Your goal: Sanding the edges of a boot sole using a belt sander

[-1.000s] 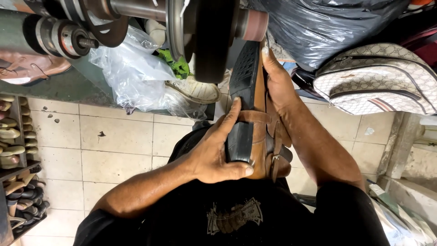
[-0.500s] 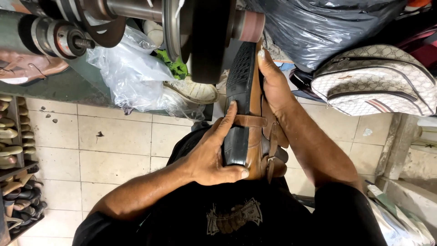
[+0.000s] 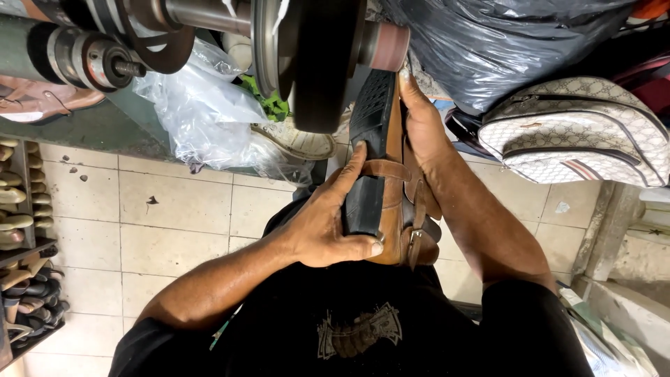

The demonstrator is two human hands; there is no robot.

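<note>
I hold a brown leather sandal [image 3: 392,202] with a black ridged sole, sole side turned to the left. My left hand [image 3: 328,216] wraps around its heel end, thumb across the sole. My right hand [image 3: 422,132] supports the toe end from the right. The toe of the sole sits right beside a dark spinning wheel [image 3: 317,63] of a finishing machine [image 3: 139,42] overhead, close to a small pinkish sanding drum [image 3: 387,45]. Whether sole and wheel touch is hard to tell.
A crumpled clear plastic bag [image 3: 202,112] and a worn pale shoe [image 3: 296,143] lie under the machine. A black plastic sack [image 3: 502,49] and a patterned beige bag [image 3: 579,132] sit at right. Racks of shoes [image 3: 21,230] line the left edge over a tiled floor [image 3: 160,223].
Both hands have shifted the sandal slightly to the right and lower along the wheel; the grip is unchanged.
</note>
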